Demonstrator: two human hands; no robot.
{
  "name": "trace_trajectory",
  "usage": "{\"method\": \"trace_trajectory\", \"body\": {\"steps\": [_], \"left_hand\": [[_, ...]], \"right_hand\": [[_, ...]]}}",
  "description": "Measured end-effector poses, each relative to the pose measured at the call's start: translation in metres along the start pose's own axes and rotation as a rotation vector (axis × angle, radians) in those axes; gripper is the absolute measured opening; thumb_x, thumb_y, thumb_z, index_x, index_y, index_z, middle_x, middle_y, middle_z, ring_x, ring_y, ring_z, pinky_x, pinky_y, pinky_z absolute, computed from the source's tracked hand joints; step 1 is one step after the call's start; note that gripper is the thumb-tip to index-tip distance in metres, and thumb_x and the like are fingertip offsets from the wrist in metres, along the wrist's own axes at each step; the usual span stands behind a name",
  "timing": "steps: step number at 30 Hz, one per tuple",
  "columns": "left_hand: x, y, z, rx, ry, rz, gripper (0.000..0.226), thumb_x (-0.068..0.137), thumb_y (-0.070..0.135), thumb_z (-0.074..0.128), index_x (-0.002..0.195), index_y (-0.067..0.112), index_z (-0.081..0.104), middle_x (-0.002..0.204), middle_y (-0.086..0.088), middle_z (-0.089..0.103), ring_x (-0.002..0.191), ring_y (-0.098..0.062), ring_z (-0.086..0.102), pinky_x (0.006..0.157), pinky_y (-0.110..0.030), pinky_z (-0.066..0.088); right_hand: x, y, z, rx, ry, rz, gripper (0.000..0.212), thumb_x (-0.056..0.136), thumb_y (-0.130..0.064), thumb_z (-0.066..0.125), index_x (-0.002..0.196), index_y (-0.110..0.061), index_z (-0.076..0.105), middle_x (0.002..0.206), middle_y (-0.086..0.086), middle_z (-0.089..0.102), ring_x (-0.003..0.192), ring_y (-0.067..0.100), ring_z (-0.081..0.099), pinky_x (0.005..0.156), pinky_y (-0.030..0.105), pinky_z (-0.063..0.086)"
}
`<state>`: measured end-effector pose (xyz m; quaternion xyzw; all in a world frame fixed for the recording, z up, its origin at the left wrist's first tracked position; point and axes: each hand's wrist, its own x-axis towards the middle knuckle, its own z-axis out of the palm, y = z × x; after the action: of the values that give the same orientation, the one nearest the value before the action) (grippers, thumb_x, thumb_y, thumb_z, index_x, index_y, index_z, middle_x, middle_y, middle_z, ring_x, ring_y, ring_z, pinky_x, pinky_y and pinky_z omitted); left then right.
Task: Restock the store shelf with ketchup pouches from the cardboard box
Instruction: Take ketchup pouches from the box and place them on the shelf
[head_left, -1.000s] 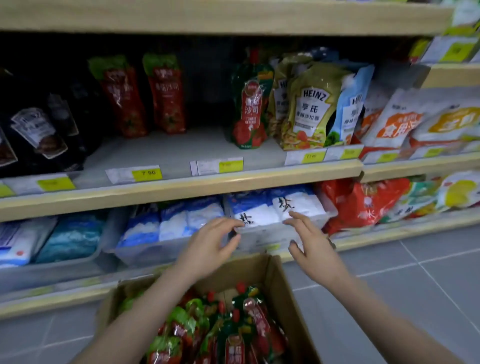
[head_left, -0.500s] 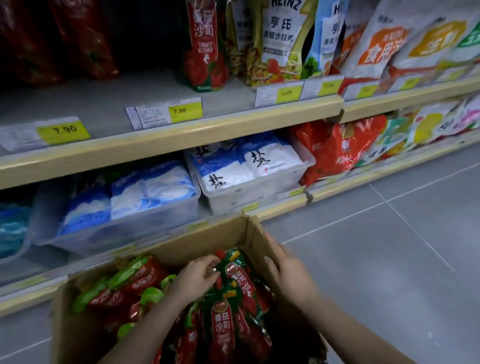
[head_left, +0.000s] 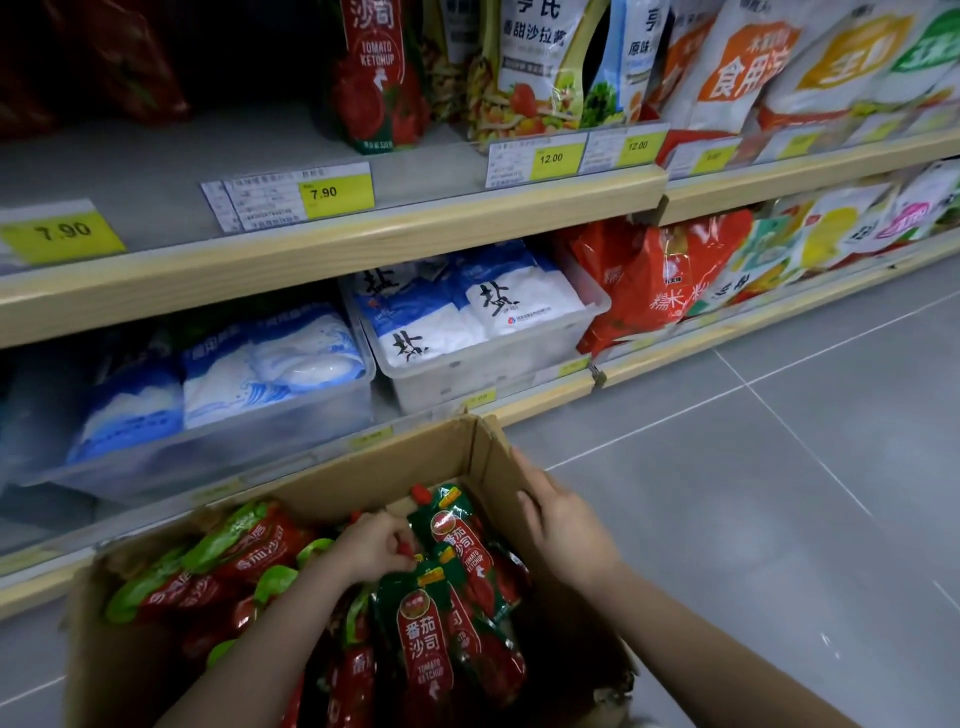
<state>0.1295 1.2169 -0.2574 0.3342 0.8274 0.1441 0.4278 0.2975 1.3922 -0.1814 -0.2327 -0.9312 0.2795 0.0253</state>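
Cardboard box (head_left: 332, 483) is sitting on the grey floor w/ its flaps open, right in front of the bottom shelf; everything below is placed relative to it. Inside the box, ketchup pouches (head_left: 249, 561) are lying in a loose pile, red w/ green tops, filling most of it.

Left hand (head_left: 375, 545) is reaching down into the box near its far right corner, fingers curled in and pinching the red cap of a ketchup pouch (head_left: 426, 639) that's lying label-up on top of the pile. Right hand (head_left: 563, 525) is resting against the box's right wall at the rim, fingers straight and relaxed, holding nothing, just touching the cardboard.

Above and behind the box, the middle shelf (head_left: 332, 244) is showing a bare grey stretch w/ yellow 7.90 price tags (head_left: 335, 193) at its edge. One stocked ketchup pouch (head_left: 376, 78) is standing upright on that shelf, up and slightly right of the box, beside salad dressing bags (head_left: 535, 67). Directly behind the box, clear bins of salt bags (head_left: 467, 317) are sitting on the bottom shelf.
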Motion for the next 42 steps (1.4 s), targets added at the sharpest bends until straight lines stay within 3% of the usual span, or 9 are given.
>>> {"method": "trace_trajectory", "body": {"steps": [5,18,21,23,26,30,34,38,42], "left_hand": [[-0.030,0.015,-0.022,-0.169,0.154,0.111,0.013,0.078,0.017,0.073,0.081,0.025,0.063,0.087,0.008,0.068,0.085,-0.003,0.064,0.075,-0.014,0.049],[-0.104,0.096,-0.124,-0.106,0.522,0.286,0.013,0.080,0.016,0.070,0.091,0.020,0.063,0.089,0.013,0.065,0.085,0.006,0.060,0.083,-0.019,0.053],[-0.121,0.126,-0.140,-0.101,0.522,0.355,0.016,0.080,0.017,0.071,0.092,0.024,0.063,0.088,0.015,0.066,0.083,0.007,0.061,0.074,-0.012,0.051],[-0.132,0.143,-0.150,-0.142,0.539,0.412,0.019,0.079,0.016,0.072,0.090,0.027,0.063,0.089,0.013,0.067,0.083,0.005,0.063,0.072,-0.011,0.050],[-0.146,0.159,-0.169,-0.272,0.615,0.459,0.020,0.076,0.012,0.074,0.089,0.025,0.065,0.086,0.010,0.069,0.081,0.005,0.065,0.071,-0.011,0.050],[-0.152,0.164,-0.182,-0.476,0.695,0.486,0.039,0.071,0.013,0.079,0.099,0.033,0.061,0.092,0.009,0.071,0.088,-0.002,0.066,0.081,-0.018,0.051],[-0.145,0.152,-0.172,-0.293,0.622,0.397,0.057,0.065,0.020,0.084,0.117,0.024,0.058,0.103,0.014,0.064,0.093,0.005,0.060,0.081,-0.012,0.050],[-0.140,0.166,-0.181,-0.213,0.762,0.343,0.041,0.069,0.023,0.080,0.108,0.021,0.064,0.094,0.011,0.067,0.085,-0.004,0.062,0.081,-0.026,0.053],[-0.150,0.198,-0.226,-0.216,0.970,0.449,0.031,0.067,0.018,0.082,0.095,0.022,0.069,0.083,0.007,0.070,0.079,-0.008,0.065,0.077,-0.027,0.053]], "right_hand": [[0.000,0.000,0.000,0.029,-0.001,-0.008,0.053,0.098,-0.029,0.036,0.144,-0.039,0.013,0.124,0.002,0.058,0.102,0.013,0.061,0.084,0.027,0.052],[0.027,-0.058,-0.054,0.280,-0.121,-0.145,0.059,0.087,-0.034,0.060,0.140,-0.020,0.036,0.136,-0.007,0.043,0.129,0.011,0.040,0.107,0.024,0.031],[0.041,-0.080,-0.074,0.345,-0.193,-0.172,0.064,0.080,-0.033,0.069,0.136,-0.019,0.041,0.128,-0.011,0.048,0.119,0.008,0.049,0.102,0.024,0.040],[0.045,-0.090,-0.085,0.464,-0.278,-0.188,0.047,0.077,-0.029,0.072,0.120,-0.021,0.055,0.118,-0.007,0.062,0.104,0.008,0.061,0.094,0.031,0.050],[0.051,-0.103,-0.101,0.623,-0.151,-0.196,0.016,0.080,-0.021,0.069,0.094,-0.027,0.064,0.096,0.003,0.072,0.089,0.014,0.069,0.083,0.037,0.056],[0.061,-0.116,-0.123,0.772,-0.071,-0.172,0.011,0.083,-0.012,0.066,0.092,-0.017,0.066,0.091,0.005,0.072,0.083,0.015,0.069,0.072,0.029,0.057],[0.068,-0.121,-0.149,0.860,-0.007,-0.170,0.011,0.084,-0.009,0.064,0.088,-0.019,0.065,0.088,-0.001,0.072,0.083,0.014,0.069,0.062,0.021,0.053],[0.080,-0.142,-0.195,0.795,0.035,-0.268,0.009,0.084,-0.011,0.065,0.087,-0.019,0.067,0.087,0.003,0.073,0.080,0.015,0.068,0.068,0.031,0.057],[0.090,-0.170,-0.248,0.767,0.104,-0.425,0.015,0.083,-0.009,0.065,0.084,-0.023,0.066,0.081,-0.009,0.071,0.073,0.003,0.068,0.060,0.016,0.054]]}}
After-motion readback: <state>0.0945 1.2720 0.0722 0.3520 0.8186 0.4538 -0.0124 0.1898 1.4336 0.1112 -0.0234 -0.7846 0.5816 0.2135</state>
